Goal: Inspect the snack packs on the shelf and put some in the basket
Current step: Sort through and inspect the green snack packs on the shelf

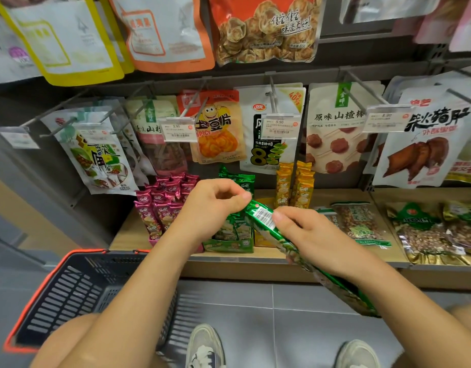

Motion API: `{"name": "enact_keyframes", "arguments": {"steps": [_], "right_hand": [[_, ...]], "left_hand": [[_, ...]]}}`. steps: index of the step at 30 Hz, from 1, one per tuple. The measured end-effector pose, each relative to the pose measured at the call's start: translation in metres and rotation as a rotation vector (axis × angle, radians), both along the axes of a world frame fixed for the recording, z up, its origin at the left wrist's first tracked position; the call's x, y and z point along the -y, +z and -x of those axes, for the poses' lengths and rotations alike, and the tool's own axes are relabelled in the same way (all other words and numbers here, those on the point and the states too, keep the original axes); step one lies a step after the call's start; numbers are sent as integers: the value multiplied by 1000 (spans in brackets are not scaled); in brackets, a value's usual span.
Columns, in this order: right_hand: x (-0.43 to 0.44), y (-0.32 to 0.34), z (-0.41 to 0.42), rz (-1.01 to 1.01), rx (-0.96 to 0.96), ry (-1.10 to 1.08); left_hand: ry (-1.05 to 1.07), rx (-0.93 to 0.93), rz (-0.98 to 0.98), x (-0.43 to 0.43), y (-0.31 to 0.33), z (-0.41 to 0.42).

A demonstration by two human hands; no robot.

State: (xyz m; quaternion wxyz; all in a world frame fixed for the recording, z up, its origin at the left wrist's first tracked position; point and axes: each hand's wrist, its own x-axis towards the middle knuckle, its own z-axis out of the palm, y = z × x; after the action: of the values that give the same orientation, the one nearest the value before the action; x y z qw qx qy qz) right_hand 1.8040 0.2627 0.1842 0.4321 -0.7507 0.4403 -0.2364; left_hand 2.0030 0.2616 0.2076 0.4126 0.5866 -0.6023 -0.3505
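A long green snack pack (263, 217) slants from the centre down to the lower right, barcode side up. My left hand (213, 205) pinches its upper end between thumb and fingers. My right hand (308, 235) grips the middle of the pack, its thumb by the barcode. Both hands are in front of the low wooden shelf (335, 197). On the shelf stand boxes of magenta packs (160, 205), green packs (234, 232) and yellow packs (295, 187). The dark basket with an orange rim (78, 285) sits on the floor at lower left, and I see nothing in the part that shows.
Hanging bags fill the pegs above the shelf, with price tags (177, 128) on the hook ends. Flat bags of nuts (359, 219) lie on the shelf to the right. My knees and shoes (205, 346) are on the grey tiled floor below.
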Motion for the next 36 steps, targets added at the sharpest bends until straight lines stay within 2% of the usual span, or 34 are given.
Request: {"name": "enact_keyframes", "arguments": {"steps": [2, 4, 7, 10, 13, 16, 18, 22, 24, 26, 30, 33, 36], "right_hand": [[1, 6, 2, -155, 129, 94], [-1, 8, 5, -249, 173, 199], [-5, 10, 11, -211, 109, 295], [-7, 12, 15, -203, 48, 273], [-6, 14, 18, -305, 126, 237], [-5, 16, 23, -425, 273, 252], [-4, 17, 27, -557, 354, 264], [-3, 16, 29, -717, 451, 306], [-4, 18, 28, -713, 452, 327], [-5, 19, 28, -643, 376, 332], [-7, 16, 26, -323, 122, 223], [-7, 15, 21, -200, 88, 158], [-6, 14, 18, -302, 215, 130]], "left_hand": [[-31, 20, 11, 0, 0, 0], [-2, -2, 48, 1, -1, 0], [158, -52, 106, 5, -2, -6], [303, -128, 143, 9, -1, -19], [218, -176, 61, 9, -2, -24], [72, -343, -80, 8, 2, -25], [13, -422, -102, 8, 4, -24], [60, -436, -77, 7, 1, -21], [148, -455, -70, 8, 0, -21], [238, -479, -64, 9, 1, -24], [422, -501, -59, 12, -3, -35], [396, -638, -100, 15, -5, -33], [249, -832, -134, 15, -4, -32]]}}
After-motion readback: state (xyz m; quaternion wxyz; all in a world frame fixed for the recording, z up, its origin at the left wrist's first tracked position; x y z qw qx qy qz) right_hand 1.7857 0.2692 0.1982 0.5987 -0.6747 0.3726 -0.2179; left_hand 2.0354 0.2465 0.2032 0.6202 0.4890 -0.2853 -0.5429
